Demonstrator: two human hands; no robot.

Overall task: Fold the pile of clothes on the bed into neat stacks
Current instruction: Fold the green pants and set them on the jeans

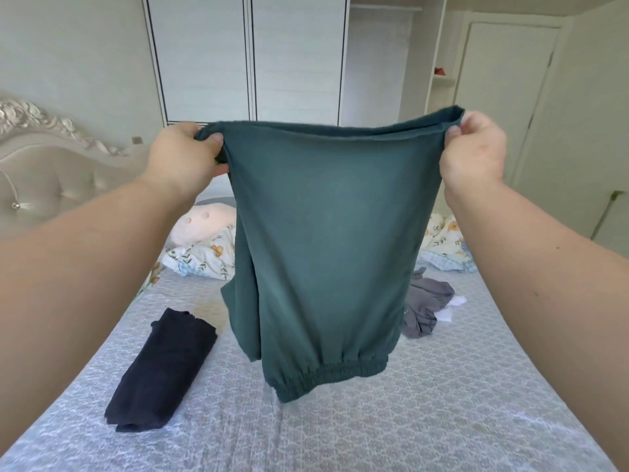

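Both hands, left hand [185, 153] and right hand [473, 153], pinch green garment [320, 240] top corners; folded navy garment [163, 366] at 8 o'clock; no readable writing.

We face a bed [442, 420] covered with a pale blue-grey patterned sheet. At its left we see a tufted headboard [51, 178] with a carved silver crest. Behind the bed stands a white wardrobe [245, 56] with dark-trimmed sliding panels; its right section is open, showing a hanging rail [386, 8]. Further right we note narrow shelves [442, 76] and a cream door [507, 97]. Lighting is soft daylight.
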